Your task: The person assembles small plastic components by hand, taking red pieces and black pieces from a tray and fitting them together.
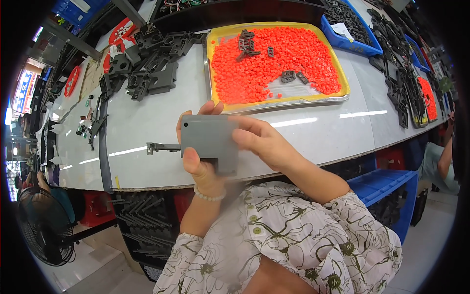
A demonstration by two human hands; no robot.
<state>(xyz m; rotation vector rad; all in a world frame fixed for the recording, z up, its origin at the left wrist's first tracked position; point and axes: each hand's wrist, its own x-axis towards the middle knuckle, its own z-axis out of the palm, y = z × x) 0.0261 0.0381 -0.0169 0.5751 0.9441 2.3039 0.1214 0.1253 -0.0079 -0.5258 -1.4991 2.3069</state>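
Note:
Above the near edge of the table I hold a flat dark grey plastic housing (209,137) with a small round hole near its upper left corner. A thin arm with a metal tip (159,147) sticks out from its left side. My left hand (198,164) is closed round it, thumb on the front face and fingers behind the top edge. At the right side, my right hand (259,139) pinches the housing, its thumb on the face. The housing's right edge is slightly blurred, and its back is hidden.
A yellow-rimmed tray (274,103) of small orange-red pieces, with several dark parts on them, lies beyond my hands. Grey plastic parts (154,78) are heaped at the back left. A blue bin (360,46) stands at the back right. A black fan (46,228) is at lower left.

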